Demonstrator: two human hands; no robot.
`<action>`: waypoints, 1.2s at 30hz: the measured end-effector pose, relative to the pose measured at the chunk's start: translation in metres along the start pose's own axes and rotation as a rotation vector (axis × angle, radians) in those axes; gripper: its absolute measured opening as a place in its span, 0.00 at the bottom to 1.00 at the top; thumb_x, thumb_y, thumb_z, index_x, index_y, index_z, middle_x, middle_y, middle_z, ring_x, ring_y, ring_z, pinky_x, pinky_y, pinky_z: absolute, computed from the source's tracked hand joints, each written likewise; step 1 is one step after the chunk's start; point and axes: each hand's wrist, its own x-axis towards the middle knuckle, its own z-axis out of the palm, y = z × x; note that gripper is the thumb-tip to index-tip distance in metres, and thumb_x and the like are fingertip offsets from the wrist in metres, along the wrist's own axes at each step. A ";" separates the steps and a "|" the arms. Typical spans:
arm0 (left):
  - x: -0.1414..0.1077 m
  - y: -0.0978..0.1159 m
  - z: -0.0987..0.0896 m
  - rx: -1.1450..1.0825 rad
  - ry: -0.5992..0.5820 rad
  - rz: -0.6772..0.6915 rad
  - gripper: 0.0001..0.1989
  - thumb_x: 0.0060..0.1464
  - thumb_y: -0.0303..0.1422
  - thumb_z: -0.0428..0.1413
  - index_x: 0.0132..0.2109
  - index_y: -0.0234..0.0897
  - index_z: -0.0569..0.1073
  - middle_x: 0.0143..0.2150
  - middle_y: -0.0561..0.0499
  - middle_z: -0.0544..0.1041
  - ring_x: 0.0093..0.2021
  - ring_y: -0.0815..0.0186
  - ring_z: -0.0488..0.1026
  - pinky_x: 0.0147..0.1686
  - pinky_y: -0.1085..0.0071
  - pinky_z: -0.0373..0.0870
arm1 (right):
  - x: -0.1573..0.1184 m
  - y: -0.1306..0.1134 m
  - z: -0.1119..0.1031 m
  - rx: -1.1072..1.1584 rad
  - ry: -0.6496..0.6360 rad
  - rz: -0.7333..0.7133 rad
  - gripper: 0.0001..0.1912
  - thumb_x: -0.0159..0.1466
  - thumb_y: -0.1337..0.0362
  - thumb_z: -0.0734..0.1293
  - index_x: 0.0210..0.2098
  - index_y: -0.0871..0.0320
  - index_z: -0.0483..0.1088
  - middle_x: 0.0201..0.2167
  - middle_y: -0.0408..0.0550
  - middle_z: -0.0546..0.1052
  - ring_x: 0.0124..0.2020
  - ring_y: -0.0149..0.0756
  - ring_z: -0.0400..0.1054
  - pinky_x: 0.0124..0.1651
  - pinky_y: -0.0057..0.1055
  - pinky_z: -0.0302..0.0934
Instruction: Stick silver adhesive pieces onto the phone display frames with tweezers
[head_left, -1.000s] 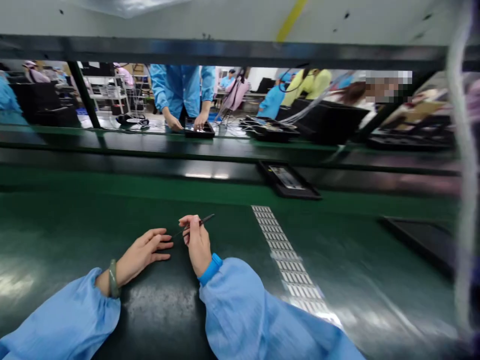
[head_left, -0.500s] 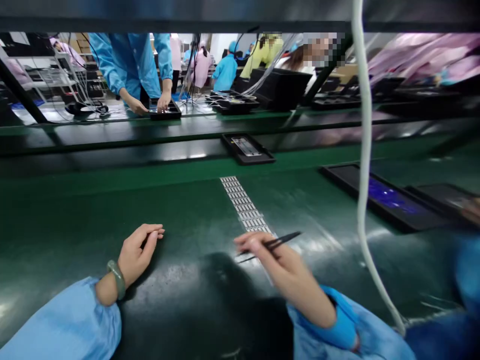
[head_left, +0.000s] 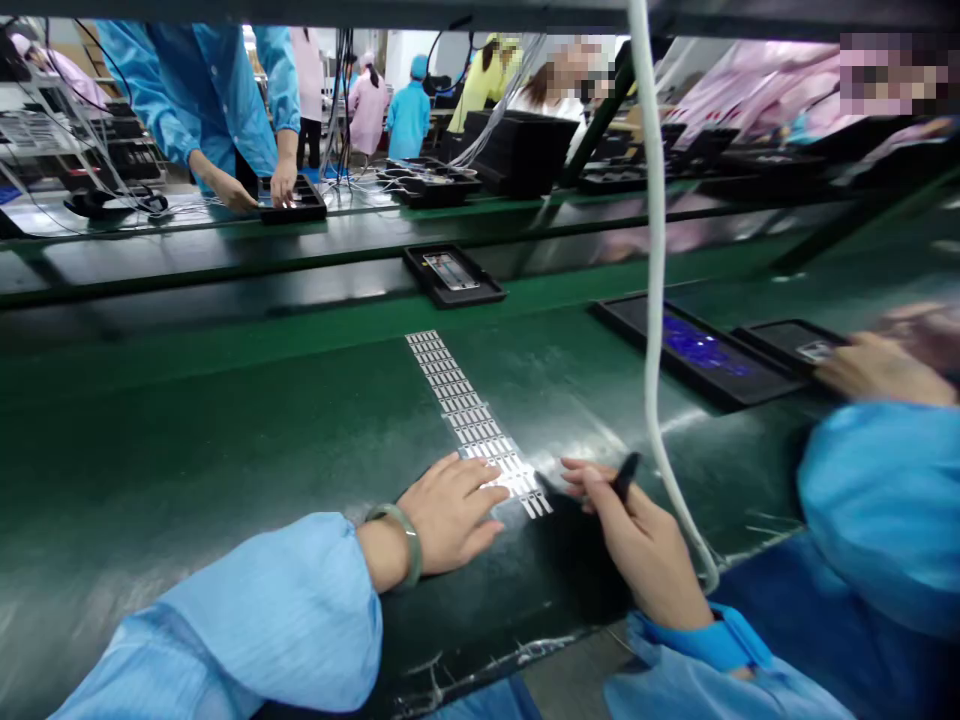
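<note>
A long strip of small white labels (head_left: 466,405) with dark marks lies slantwise on the green bench top (head_left: 225,430). My left hand (head_left: 450,508), with a green bangle at its wrist, rests palm down, fingers spread, and its fingertips touch the left side of the strip's near end. To the right of that end, my right hand (head_left: 637,530) is closed on black tweezers (head_left: 626,476). The dark front part of the tweezers points left toward the strip. Whether the tips hold anything cannot be made out.
A white cable (head_left: 654,300) hangs in front of the bench. To the right stand a black tray with blue pieces (head_left: 701,345) and another black tray (head_left: 787,345) beside a co-worker's hands (head_left: 885,370). Farther back is a small black tray (head_left: 454,278). Across the bench, a person in blue handles another tray (head_left: 309,205).
My left hand has moved right onto the strip's near end and spread its fingers. My right hand has drawn off the strip to the right with the tweezers. The view has shifted.
</note>
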 end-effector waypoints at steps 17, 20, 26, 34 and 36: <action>0.021 0.004 0.011 0.277 -0.273 0.125 0.15 0.57 0.34 0.53 0.51 0.39 0.68 0.60 0.43 0.60 0.62 0.51 0.53 0.59 0.51 0.50 | -0.022 -0.006 0.013 -0.003 0.071 0.098 0.19 0.50 0.49 0.71 0.33 0.54 0.65 0.18 0.41 0.72 0.18 0.38 0.70 0.24 0.34 0.66; 0.021 0.003 0.012 0.264 -0.271 0.130 0.14 0.57 0.34 0.52 0.51 0.39 0.69 0.60 0.42 0.60 0.62 0.51 0.53 0.59 0.51 0.50 | -0.023 -0.005 0.016 -0.006 0.053 0.096 0.20 0.51 0.47 0.70 0.33 0.54 0.65 0.17 0.41 0.72 0.17 0.38 0.69 0.23 0.33 0.65; 0.021 0.002 0.011 0.225 -0.291 0.152 0.15 0.57 0.33 0.53 0.51 0.44 0.71 0.60 0.43 0.60 0.61 0.48 0.53 0.58 0.47 0.49 | -0.022 -0.010 0.021 -0.028 0.051 0.080 0.20 0.51 0.47 0.70 0.32 0.55 0.65 0.16 0.41 0.72 0.16 0.38 0.69 0.22 0.33 0.64; 0.020 0.000 0.013 0.196 -0.307 0.151 0.16 0.57 0.32 0.54 0.53 0.45 0.70 0.61 0.44 0.60 0.62 0.49 0.52 0.58 0.47 0.49 | -0.014 -0.023 0.018 0.112 0.089 0.134 0.19 0.50 0.49 0.71 0.29 0.56 0.65 0.11 0.38 0.67 0.10 0.32 0.61 0.13 0.29 0.56; 0.019 0.001 0.012 0.148 -0.306 0.139 0.17 0.56 0.30 0.54 0.53 0.43 0.70 0.61 0.43 0.60 0.63 0.48 0.51 0.59 0.46 0.46 | -0.011 -0.030 0.017 0.254 0.124 0.151 0.18 0.50 0.51 0.72 0.28 0.56 0.65 0.12 0.37 0.66 0.10 0.29 0.59 0.13 0.27 0.54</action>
